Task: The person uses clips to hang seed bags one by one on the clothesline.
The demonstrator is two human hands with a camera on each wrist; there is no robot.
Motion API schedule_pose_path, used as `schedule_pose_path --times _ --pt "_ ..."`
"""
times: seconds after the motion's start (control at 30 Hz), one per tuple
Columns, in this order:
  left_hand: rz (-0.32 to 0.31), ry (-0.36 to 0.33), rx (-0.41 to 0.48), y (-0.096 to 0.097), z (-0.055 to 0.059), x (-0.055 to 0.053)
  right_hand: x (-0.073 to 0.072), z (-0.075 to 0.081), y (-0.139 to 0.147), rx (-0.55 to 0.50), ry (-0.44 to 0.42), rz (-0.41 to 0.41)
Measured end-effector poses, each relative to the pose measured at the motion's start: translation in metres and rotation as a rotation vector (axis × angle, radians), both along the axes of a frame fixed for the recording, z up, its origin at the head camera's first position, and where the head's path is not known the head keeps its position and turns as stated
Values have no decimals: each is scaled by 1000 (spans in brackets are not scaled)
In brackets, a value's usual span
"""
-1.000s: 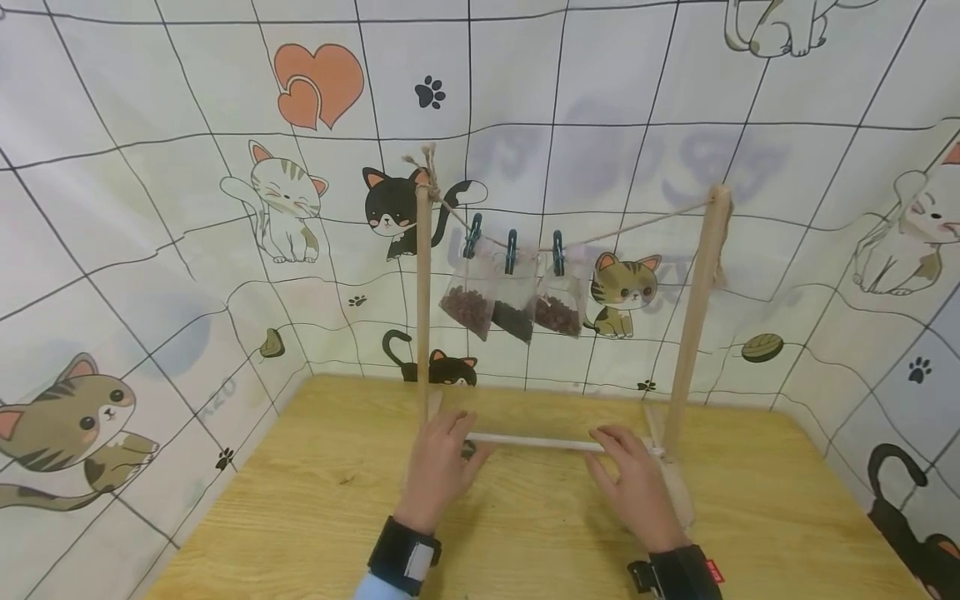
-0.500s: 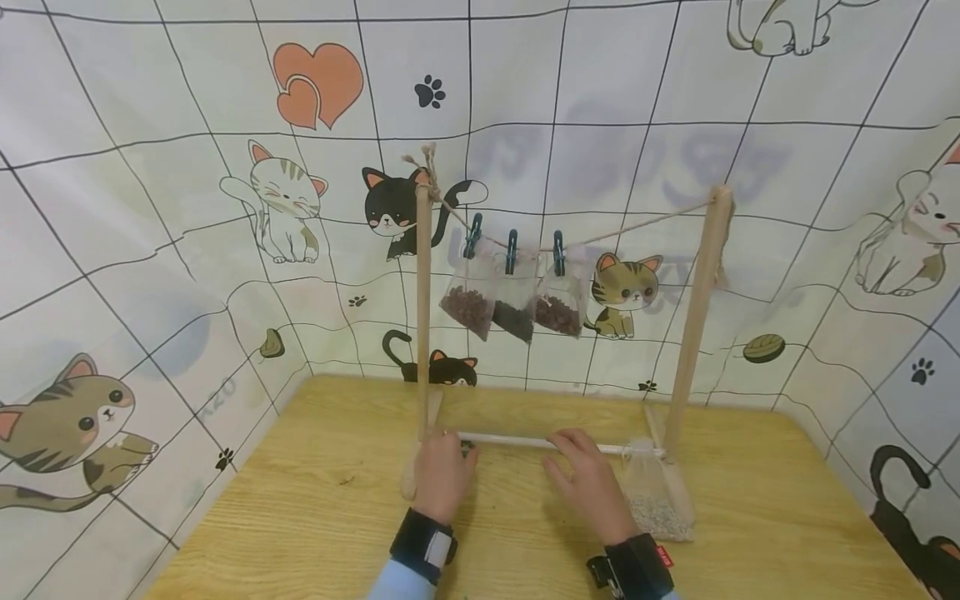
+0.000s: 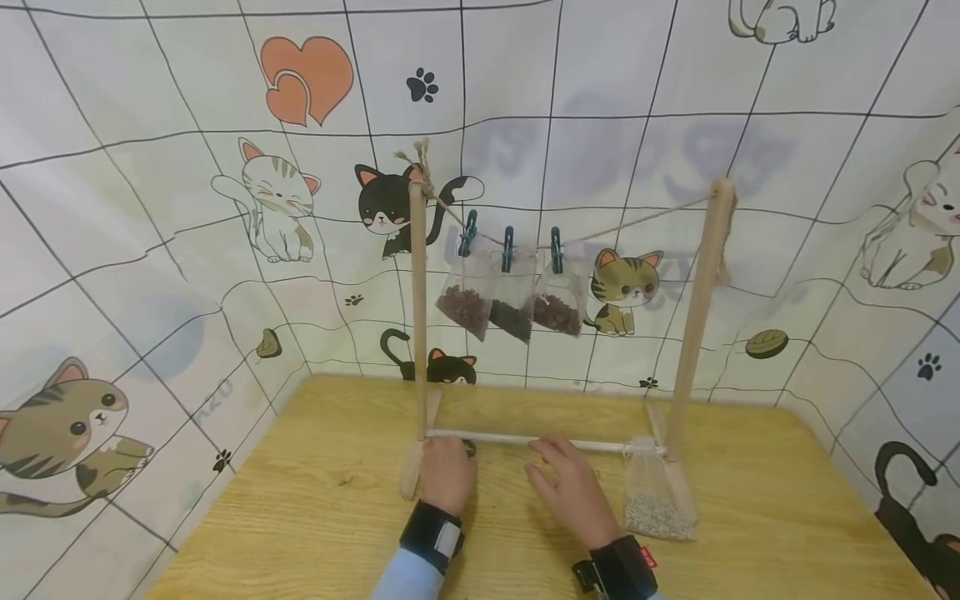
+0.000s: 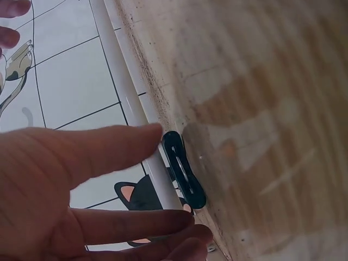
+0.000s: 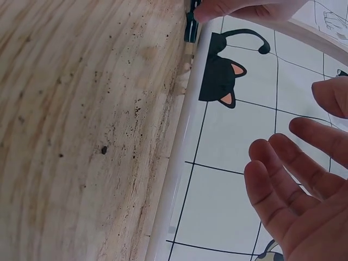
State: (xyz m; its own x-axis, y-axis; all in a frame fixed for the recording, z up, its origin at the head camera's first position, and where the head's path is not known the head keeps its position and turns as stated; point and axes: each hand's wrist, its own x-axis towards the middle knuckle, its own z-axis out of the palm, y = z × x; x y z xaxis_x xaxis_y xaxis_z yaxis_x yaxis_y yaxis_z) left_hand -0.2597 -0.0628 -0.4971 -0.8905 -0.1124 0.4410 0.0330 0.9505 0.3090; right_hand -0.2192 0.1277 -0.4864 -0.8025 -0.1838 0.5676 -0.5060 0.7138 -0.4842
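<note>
My left hand (image 3: 447, 475) reaches down at the left end of the white rod, beside a dark green clothespin (image 4: 184, 169) on the tabletop. In the left wrist view its thumb and fingers are fairly straight, their tips at opposite ends of the clothespin; a firm pinch cannot be made out. My right hand (image 3: 572, 492) hovers near the middle of the rod, fingers loosely bent and holding nothing. To its right lies a clear bag (image 3: 656, 500) of pale grains, its top by the rod's right end.
Two wooden posts (image 3: 418, 308) carry a string with three small bags (image 3: 557, 308) hung by dark green clothespins (image 3: 508, 248). The white rod (image 3: 577, 443) joins the posts low down. Behind the wooden table (image 3: 300, 533) hangs a cat-print cloth (image 3: 502, 175).
My left hand has lowered toward the clothespin and turned over it. My right hand has moved left along the rod, uncovering the bag of pale grains.
</note>
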Motion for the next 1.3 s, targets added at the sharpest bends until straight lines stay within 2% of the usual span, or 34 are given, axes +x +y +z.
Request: schedule_pose_path --times 0.17,0.33,0.53,0.67,0.73,0.83,0.97,1.03,1.17,1.3 --pt "14 -3 -25 1 0 0 0 0 0 0 -5 3" --pt "-1 -49 -2 1 -1 -2 0 0 1 -14 -41 6" --pt "-66 -65 75 -5 -1 -1 0 1 3 -26 -70 10" --pt "-128 -92 135 -10 8 5 0 2 5 -45 -105 16" --pt "-181 -100 139 -13 16 10 -1 3 7 -78 -139 22" --pt "-293 -94 129 -15 30 18 0 4 11 -149 -178 36" --pt "-436 -46 63 -12 50 30 5 8 19 -266 -247 56" --pt "-492 -15 16 -8 58 37 10 10 23 -331 -310 76" --pt "-618 70 -74 -1 68 49 19 14 28 -455 -435 154" --pt "-713 172 -128 5 71 56 23 17 30 -508 -466 242"
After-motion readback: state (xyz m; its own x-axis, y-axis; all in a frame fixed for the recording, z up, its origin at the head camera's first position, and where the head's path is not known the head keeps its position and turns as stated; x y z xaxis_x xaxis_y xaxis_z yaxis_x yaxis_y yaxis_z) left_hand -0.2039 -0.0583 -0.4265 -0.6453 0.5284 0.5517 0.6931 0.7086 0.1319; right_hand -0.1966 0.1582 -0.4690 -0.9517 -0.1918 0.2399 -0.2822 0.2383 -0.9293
